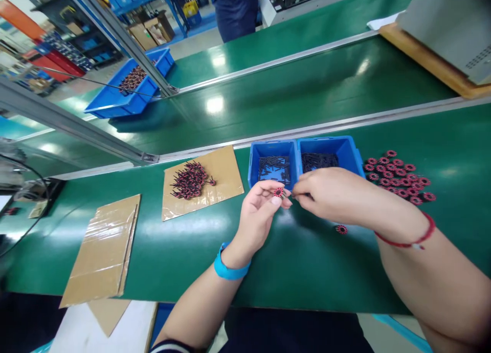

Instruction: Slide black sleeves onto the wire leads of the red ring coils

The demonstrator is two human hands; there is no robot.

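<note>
A red ring (279,192) is pinched by the left hand (259,210), at the right hand's (330,195) nine o'clock. The latter's grip cannot be told.

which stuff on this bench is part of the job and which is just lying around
In use, it seems:
- red-and-black ring in the left hand
- two blue bins of dark pieces, by the right hand
- loose rings on the right
- ring pile on cardboard

Probably just lying about:
- cardboard sheets at far left
- grey casing at upper right
</note>
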